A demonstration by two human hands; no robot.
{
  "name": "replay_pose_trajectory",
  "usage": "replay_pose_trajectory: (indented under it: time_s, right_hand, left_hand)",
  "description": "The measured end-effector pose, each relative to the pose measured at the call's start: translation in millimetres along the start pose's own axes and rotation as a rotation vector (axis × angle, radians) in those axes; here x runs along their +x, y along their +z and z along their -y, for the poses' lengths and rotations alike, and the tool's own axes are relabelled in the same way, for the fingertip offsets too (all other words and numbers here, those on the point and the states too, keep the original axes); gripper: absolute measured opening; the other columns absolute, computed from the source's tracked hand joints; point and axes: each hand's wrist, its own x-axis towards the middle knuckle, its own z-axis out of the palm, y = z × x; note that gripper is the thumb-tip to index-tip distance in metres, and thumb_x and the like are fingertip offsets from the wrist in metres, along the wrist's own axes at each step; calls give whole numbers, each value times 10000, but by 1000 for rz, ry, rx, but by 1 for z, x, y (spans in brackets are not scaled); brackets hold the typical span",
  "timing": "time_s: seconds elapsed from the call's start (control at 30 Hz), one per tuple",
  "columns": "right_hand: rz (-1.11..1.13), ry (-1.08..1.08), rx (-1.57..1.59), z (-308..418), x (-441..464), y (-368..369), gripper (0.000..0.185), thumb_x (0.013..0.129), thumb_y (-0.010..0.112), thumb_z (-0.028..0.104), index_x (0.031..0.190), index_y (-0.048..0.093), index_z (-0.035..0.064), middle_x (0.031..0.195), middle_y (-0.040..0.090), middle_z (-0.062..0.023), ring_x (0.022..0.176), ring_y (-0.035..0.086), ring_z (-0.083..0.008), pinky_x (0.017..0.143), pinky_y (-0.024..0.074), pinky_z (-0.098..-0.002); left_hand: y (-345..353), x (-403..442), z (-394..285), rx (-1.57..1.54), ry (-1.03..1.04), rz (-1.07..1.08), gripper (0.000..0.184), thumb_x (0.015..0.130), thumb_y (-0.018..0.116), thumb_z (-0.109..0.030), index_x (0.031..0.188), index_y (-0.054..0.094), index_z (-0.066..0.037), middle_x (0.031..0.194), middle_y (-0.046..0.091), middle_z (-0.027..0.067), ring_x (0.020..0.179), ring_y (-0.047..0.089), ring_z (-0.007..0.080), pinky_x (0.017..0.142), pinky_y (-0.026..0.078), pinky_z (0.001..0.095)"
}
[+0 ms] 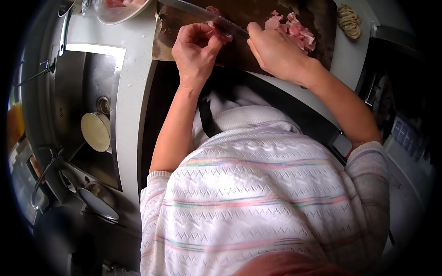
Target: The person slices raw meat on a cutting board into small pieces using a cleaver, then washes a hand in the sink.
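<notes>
At the top of the head view a dark wooden cutting board (184,15) lies on the counter. My left hand (195,53) pinches a piece of raw meat (224,36) near the board's front edge. In my right hand (276,50) is a knife (202,10), its handle hidden by my fingers. The blade points to the upper left and lies across the meat, just beyond my left fingertips. A pile of cut raw meat (299,32) rests on the board beyond my right wrist.
Left of the board stands a white bowl (124,17) with more raw meat. Below it is a steel sink (73,87) holding a cream-coloured pot (95,132). A coiled bundle of pale strands (350,21) lies right of the board.
</notes>
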Motion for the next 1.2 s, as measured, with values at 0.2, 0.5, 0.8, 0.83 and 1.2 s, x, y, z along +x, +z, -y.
replay_pose_trajectory:
  time_s: [0.2, 0.5, 0.8, 0.83, 1.2]
  right_hand:
    - [5, 22, 135, -20, -10, -6, 183, 902, 508, 111, 855, 418, -41, 653, 518, -215, 631, 540, -355, 573, 396, -423]
    - [20, 54, 161, -22, -9, -8, 193, 900, 516, 129, 851, 426, -35, 669, 508, -196, 637, 528, -325, 598, 393, -410]
    - [-178, -21, 318, -27, -13, 3, 175, 865, 541, 85, 782, 437, -27, 583, 492, -173, 513, 494, -296, 522, 392, -396]
    - [-196, -8, 362, -25, -16, 1, 168, 865, 544, 88, 796, 447, -30, 576, 484, -170, 510, 490, -287, 527, 395, -393]
    - [-5, 396, 1275, -25, -49, -28, 137, 949, 499, 144, 1028, 502, 32, 569, 397, 36, 400, 370, -32, 367, 351, -193]
  left_hand:
    - [-28, -3, 1, -108, -144, 0, 183, 812, 644, -21, 973, 591, 50, 830, 659, 79, 749, 649, 126, 725, 545, 248]
    - [-24, 8, -11, -127, -183, 58, 299, 774, 693, -11, 1044, 578, 47, 824, 631, 82, 722, 627, 142, 653, 519, 244]
    - [-53, 16, -11, -299, -261, 160, 307, 798, 662, -29, 1082, 573, 45, 832, 633, 83, 697, 619, 161, 668, 499, 254]
    - [-54, 16, -14, -220, -219, 167, 295, 806, 662, -48, 1072, 577, 48, 844, 638, 82, 720, 625, 165, 680, 502, 259]
    - [-23, 16, -36, -213, -254, 281, 293, 875, 590, -57, 1142, 573, 61, 1014, 652, 153, 869, 630, 196, 748, 502, 273]
